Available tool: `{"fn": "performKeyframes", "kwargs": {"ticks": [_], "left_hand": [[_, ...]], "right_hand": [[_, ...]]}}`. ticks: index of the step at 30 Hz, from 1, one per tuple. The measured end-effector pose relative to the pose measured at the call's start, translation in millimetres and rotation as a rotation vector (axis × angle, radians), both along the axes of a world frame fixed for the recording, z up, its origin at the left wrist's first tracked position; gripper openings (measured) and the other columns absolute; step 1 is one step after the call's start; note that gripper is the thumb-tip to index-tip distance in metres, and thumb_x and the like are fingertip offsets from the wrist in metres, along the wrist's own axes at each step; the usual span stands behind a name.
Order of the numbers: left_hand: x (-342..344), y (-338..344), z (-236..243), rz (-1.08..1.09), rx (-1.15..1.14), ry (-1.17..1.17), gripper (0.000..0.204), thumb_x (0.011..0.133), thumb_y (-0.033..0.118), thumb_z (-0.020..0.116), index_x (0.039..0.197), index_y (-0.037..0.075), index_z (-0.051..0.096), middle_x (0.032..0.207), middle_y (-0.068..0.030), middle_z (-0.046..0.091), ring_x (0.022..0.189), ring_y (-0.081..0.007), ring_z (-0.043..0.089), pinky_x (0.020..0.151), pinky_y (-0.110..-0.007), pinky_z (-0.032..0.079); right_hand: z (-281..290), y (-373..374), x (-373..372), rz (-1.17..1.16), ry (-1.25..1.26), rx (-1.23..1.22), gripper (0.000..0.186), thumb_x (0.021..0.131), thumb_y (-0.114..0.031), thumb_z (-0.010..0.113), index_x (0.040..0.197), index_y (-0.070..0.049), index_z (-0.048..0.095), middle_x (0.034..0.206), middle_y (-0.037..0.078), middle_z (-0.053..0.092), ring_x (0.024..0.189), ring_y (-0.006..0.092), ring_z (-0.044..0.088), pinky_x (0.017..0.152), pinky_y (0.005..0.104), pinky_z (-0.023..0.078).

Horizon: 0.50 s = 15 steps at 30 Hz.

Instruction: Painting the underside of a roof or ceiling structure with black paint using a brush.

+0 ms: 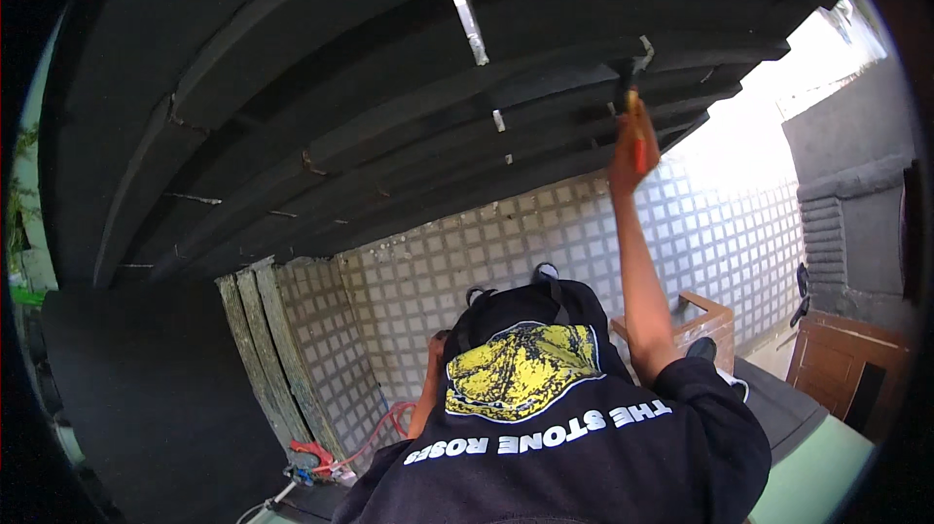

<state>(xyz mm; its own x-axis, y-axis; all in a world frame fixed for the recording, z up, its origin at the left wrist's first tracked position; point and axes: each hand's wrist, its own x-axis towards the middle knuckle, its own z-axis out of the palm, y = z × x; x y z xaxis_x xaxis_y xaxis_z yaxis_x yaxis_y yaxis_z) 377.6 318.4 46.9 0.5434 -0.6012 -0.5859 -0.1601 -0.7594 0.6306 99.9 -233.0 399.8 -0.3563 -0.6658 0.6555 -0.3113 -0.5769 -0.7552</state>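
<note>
My right arm reaches up and forward, and my right hand (pixel 634 144) is closed around the red and yellow handle of a paintbrush (pixel 639 156). The brush's dark bristle end points up at the underside of a black slatted panel (pixel 545 67), close to a pale bare patch (pixel 644 52). From this view I cannot tell whether the bristles touch the slat. Down by my left side is my left hand (pixel 438 341), partly hidden by my black shirt (pixel 506 329); its fingers cannot be made out.
Overhead, the black slats show several other pale patches (pixel 469 23). Below is a checkered tile floor (pixel 681 222). A brown wooden stool (pixel 708 315) stands right of me, weathered planks (pixel 277 359) lean at left, and a red tool (pixel 309 454) with a hose lies at lower left.
</note>
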Motion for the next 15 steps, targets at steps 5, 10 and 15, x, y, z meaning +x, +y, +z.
{"fn": "performKeyframes", "kwargs": {"ticks": [5,10,15], "left_hand": [[5,14,10,0.084,0.016,0.003,0.034,0.088,0.023,0.060,0.110,0.002,0.074,0.107,-0.0149,0.075,0.101,-0.0247,0.071,0.090,-0.036,0.053],[0,69,42,0.158,0.023,0.012,0.034,0.088,0.021,0.061,0.113,0.001,0.073,0.105,-0.0161,0.075,0.101,-0.0252,0.071,0.089,-0.036,0.053],[17,24,115,0.325,0.130,0.148,0.035,0.088,0.019,0.059,0.113,-0.002,0.072,0.103,-0.0148,0.076,0.096,-0.0267,0.071,0.086,-0.035,0.054]], "right_hand": [[1,63,83,0.109,0.151,0.070,0.033,0.089,-0.003,0.073,0.121,-0.001,0.068,0.117,0.017,0.071,0.103,0.0277,0.071,0.088,0.0375,0.055],[6,117,156,0.530,0.144,0.026,0.034,0.086,-0.001,0.073,0.120,0.002,0.069,0.117,0.018,0.071,0.106,0.0317,0.069,0.093,0.0396,0.054],[9,142,193,0.680,0.125,0.010,0.032,0.083,0.003,0.073,0.115,0.007,0.069,0.115,0.020,0.072,0.104,0.0332,0.069,0.092,0.0392,0.055]]}}
